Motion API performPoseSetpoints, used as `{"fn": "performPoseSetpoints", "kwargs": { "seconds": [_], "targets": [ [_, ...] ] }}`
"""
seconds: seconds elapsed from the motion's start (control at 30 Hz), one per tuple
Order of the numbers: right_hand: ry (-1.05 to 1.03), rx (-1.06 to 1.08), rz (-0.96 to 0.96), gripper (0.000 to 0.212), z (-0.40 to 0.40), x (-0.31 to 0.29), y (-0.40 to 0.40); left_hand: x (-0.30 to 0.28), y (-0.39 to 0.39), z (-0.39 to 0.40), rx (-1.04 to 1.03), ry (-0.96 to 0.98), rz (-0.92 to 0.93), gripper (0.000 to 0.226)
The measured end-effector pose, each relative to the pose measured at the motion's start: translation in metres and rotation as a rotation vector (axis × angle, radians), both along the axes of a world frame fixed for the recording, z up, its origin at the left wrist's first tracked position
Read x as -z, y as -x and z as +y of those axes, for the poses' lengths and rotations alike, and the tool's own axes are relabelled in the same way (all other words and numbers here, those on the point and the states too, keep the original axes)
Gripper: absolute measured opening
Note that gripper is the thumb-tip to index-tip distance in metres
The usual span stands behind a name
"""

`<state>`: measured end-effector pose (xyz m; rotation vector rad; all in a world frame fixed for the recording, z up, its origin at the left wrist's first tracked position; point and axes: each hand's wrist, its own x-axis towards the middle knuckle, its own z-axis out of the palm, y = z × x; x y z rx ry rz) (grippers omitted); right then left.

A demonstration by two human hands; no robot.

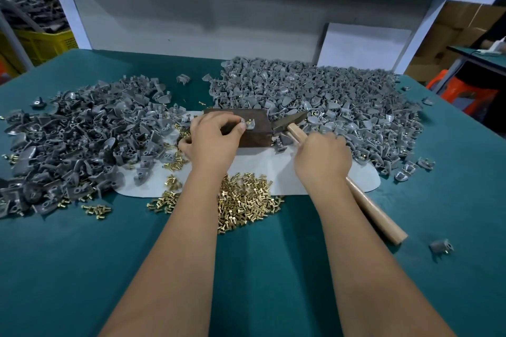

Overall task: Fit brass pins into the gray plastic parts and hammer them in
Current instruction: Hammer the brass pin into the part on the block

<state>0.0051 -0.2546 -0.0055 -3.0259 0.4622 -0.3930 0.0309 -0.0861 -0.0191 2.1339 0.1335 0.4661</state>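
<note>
A dark metal block [253, 135] sits mid-table on a white sheet [262, 169]. On top of the block lies a gray plastic part [249, 124] with a brass pin standing in it. My left hand [212, 139] pinches that part at its left end. My right hand [323, 157] grips the wooden handle of a hammer [289, 123], whose steel head rests by the block's right edge. A heap of loose brass pins [246, 200] lies in front of the block, between my forearms.
A large pile of gray parts [328, 107] spreads to the right and behind the block, another gray parts pile [71, 139] to the left. One stray part [440, 246] lies near the right front. A white shelf wall [191, 13] closes the back of the green table [82, 268].
</note>
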Motion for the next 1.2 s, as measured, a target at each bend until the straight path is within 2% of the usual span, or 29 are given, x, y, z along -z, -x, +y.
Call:
{"fn": "performPoseSetpoints", "kwargs": {
  "seconds": [0.17, 0.3, 0.33, 0.4, 0.5, 0.63, 0.73, 0.8, 0.9, 1.07, 1.2],
  "targets": [
    [-0.196, -0.028, -0.013, 0.023, 0.006, -0.010, -0.004, 0.000, -0.001, -0.002, -0.026, -0.026, 0.008, 0.008],
    [-0.273, -0.088, -0.164, 0.020, 0.004, -0.027, 0.001, 0.002, -0.003, -0.005, -0.060, -0.064, -0.013, 0.010],
    [-0.309, -0.128, -0.211, 0.024, 0.004, -0.032, 0.004, 0.002, -0.003, -0.005, -0.071, -0.072, -0.012, 0.010],
    [-0.357, -0.220, -0.255, 0.047, 0.008, -0.040, 0.012, 0.003, -0.004, -0.006, -0.082, -0.079, -0.011, 0.011],
    [-0.268, -0.333, -0.229, 0.056, 0.013, -0.051, 0.018, 0.003, -0.004, -0.007, -0.091, -0.071, -0.045, 0.014],
    [-0.097, -0.363, -0.374, 0.062, 0.022, -0.055, 0.024, 0.006, -0.006, -0.007, -0.103, -0.067, -0.062, 0.008],
    [0.031, -0.406, -0.227, 0.068, 0.027, -0.045, 0.026, 0.007, -0.007, -0.007, -0.118, -0.051, -0.082, 0.007],
    [0.035, -0.383, -0.230, 0.068, 0.026, -0.050, 0.023, 0.007, -0.006, -0.007, -0.124, -0.045, -0.074, 0.008],
    [0.034, -0.330, -0.400, 0.070, 0.027, -0.060, 0.024, 0.007, -0.008, -0.008, -0.133, -0.038, -0.052, 0.009],
    [0.102, -0.395, -0.220, 0.069, 0.025, -0.045, 0.024, 0.007, -0.007, -0.007, -0.131, -0.037, -0.088, 0.007],
    [0.067, -0.344, -0.369, 0.071, 0.028, -0.054, 0.023, 0.006, -0.008, -0.008, -0.132, -0.025, -0.052, 0.012]
  ]
}}
